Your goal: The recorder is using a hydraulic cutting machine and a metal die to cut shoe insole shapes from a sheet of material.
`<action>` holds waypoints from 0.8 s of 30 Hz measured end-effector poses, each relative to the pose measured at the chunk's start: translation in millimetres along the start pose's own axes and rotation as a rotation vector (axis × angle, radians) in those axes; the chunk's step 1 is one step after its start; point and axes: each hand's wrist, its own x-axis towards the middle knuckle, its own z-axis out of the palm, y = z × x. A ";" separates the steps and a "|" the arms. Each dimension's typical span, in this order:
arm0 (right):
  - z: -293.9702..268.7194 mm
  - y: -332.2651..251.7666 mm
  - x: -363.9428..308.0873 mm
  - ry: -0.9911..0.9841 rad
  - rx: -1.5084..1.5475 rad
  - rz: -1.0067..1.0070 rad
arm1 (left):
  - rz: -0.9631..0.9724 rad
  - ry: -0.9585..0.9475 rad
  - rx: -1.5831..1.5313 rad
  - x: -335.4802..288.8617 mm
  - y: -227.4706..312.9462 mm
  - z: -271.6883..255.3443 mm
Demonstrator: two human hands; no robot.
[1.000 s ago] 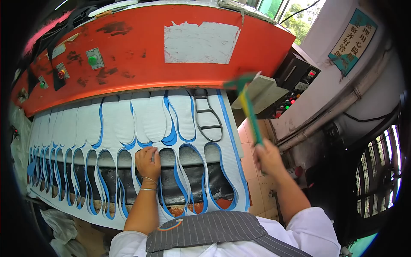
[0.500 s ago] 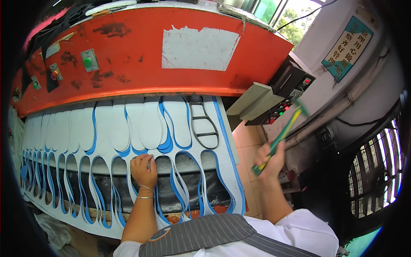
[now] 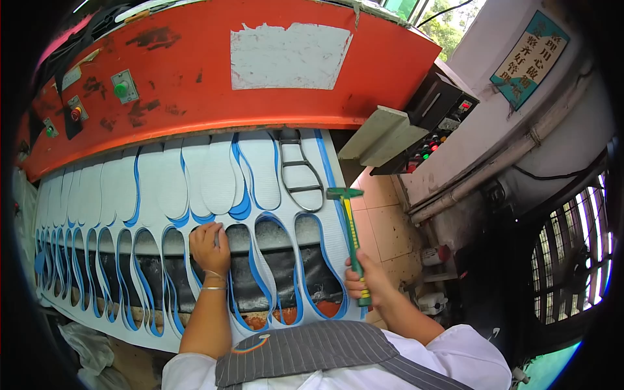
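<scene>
My right hand [image 3: 368,281] grips the green-and-yellow handle of a hammer [image 3: 352,231]. The hammer's green head is by the sheet's right edge, close to a sole-shaped metal cutting die [image 3: 305,189]; whether it touches anything I cannot tell. That die lies on a white ribbed sheet [image 3: 333,237] with blue edges, past its row of sole-shaped holes. With fingers bent, my left hand [image 3: 210,248] grasps the strip between two holes. Several cut white-and-blue soles [image 3: 218,172] lie overlapping along the sheet's far half.
A red-orange machine beam [image 3: 195,78] spans the far side, with a green button [image 3: 121,89] and a red one [image 3: 77,113]. To the right stands a black control box [image 3: 432,123] beside a grey plate [image 3: 383,136]. A pipe [image 3: 484,172] runs along the wall.
My right hand has brought the hammer down and to the left, from beside the control box to the sheet's right edge. My left hand stays at the strip. The view has shifted slightly.
</scene>
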 end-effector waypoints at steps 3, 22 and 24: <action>8.1 -27.0 -38.9 0.014 -0.223 -0.256 | -0.004 -0.005 0.001 -2.5 -1.6 -3.9; 48.7 -50.3 -48.1 0.094 -0.801 -1.106 | -0.032 -0.024 -0.074 1.4 -14.6 -9.8; 68.4 -64.1 -53.6 -0.120 -0.620 -1.290 | -0.027 -0.018 -0.049 -2.3 -13.0 -13.3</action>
